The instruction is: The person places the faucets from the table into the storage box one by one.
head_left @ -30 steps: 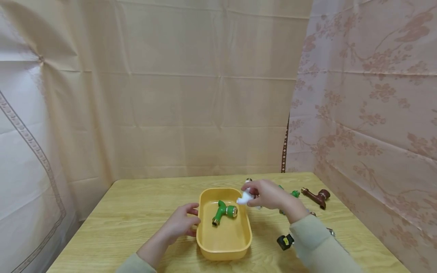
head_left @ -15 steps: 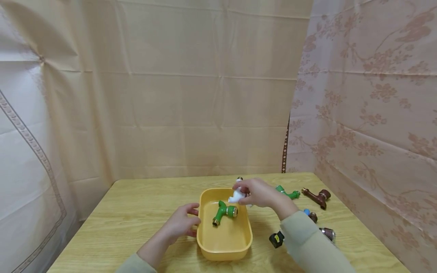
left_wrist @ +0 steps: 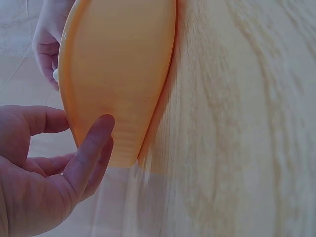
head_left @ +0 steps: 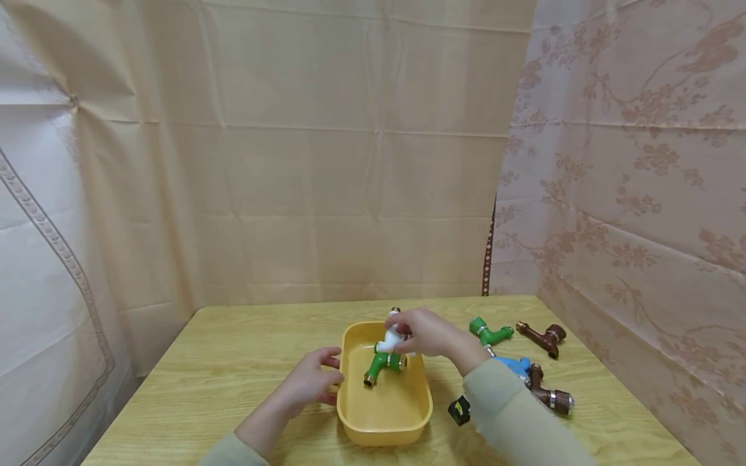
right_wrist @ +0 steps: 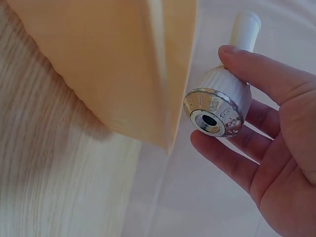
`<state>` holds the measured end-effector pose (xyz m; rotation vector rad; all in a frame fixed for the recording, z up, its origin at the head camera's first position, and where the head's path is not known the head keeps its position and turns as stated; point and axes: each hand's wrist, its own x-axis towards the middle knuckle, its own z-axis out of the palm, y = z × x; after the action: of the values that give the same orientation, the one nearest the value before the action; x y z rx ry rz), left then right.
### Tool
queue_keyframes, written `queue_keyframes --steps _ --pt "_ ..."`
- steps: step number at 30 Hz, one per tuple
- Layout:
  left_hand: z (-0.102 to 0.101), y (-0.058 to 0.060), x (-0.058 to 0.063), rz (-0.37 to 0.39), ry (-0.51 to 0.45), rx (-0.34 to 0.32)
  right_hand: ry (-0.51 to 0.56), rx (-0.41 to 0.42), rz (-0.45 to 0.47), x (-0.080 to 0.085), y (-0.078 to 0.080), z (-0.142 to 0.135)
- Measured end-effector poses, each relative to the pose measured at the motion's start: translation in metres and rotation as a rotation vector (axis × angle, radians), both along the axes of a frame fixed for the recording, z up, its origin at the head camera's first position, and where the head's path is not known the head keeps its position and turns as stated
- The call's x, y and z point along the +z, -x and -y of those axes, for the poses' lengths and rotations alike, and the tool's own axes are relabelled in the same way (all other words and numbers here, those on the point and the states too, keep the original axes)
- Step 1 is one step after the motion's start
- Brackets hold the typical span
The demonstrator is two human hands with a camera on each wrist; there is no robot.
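My right hand [head_left: 428, 333] pinches a white faucet [head_left: 392, 339] over the far right part of a yellow plastic basin [head_left: 384, 430]. In the right wrist view the white faucet [right_wrist: 224, 91] shows a ribbed knob with a silver end cap, gripped between thumb and fingers. A green faucet [head_left: 379, 367] with brass ends lies inside the basin, just below the white one; whether they touch I cannot tell. On the left, my left hand [head_left: 311, 378] rests its fingertips against the basin's outer wall. In the left wrist view those fingers [left_wrist: 94, 148] are spread and loosely bent on the wall.
Right of the basin lie another green faucet [head_left: 489, 333], a dark brown faucet [head_left: 542, 338], a blue faucet handle [head_left: 513, 366], a brown faucet [head_left: 550, 396] and a black handle [head_left: 460, 410]. The right sleeve partly covers some. Curtains hang behind and beside the wooden table [head_left: 250, 343].
The right hand has carried the white faucet leftward, from the basin's right rim to above its inside. More faucets on the right have come into sight. My left hand stays where it was.
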<state>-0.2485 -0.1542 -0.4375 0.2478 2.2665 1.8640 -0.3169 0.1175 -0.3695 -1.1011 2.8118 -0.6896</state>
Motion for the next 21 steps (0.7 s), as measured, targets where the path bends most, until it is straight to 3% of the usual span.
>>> queue_keyframes --steps 21 --pt "0.000 -0.001 0.000 0.006 -0.001 -0.003 -0.045 0.055 0.028 -0.013 0.001 0.013"
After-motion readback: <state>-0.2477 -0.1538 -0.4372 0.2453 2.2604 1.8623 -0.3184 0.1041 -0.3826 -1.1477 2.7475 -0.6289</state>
